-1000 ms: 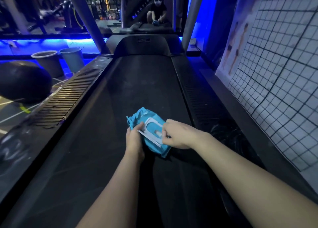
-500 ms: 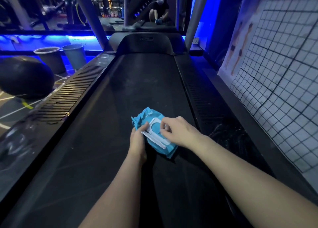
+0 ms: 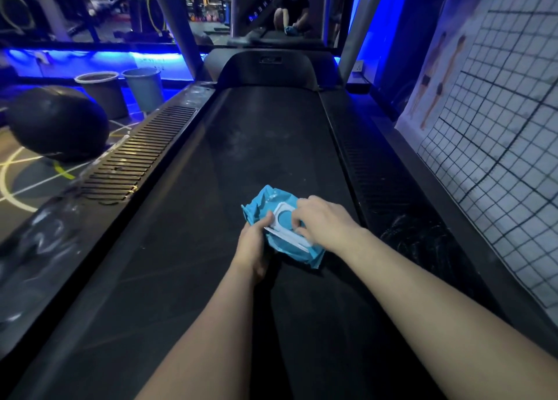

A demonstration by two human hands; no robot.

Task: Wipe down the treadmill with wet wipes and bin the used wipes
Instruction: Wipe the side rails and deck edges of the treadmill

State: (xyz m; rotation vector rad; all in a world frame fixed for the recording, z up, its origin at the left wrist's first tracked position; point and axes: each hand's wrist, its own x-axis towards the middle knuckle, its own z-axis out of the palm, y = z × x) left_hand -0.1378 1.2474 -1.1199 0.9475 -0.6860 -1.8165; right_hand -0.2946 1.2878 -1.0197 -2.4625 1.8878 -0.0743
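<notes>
Now my left grip (image 3: 256, 242) holds the blue wipes pack (image 3: 264, 198) over the treadmill belt (image 3: 256, 146); my right grip (image 3: 324, 221) pinches its white lid (image 3: 282, 211).

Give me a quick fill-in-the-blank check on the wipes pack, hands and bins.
The pack is coloured ____.
The left hand holds it while the right hand works at its ____ lid.
The dark bin and pale bin stand on the treadmill's ____ side.
Missing: blue; white; left.
</notes>
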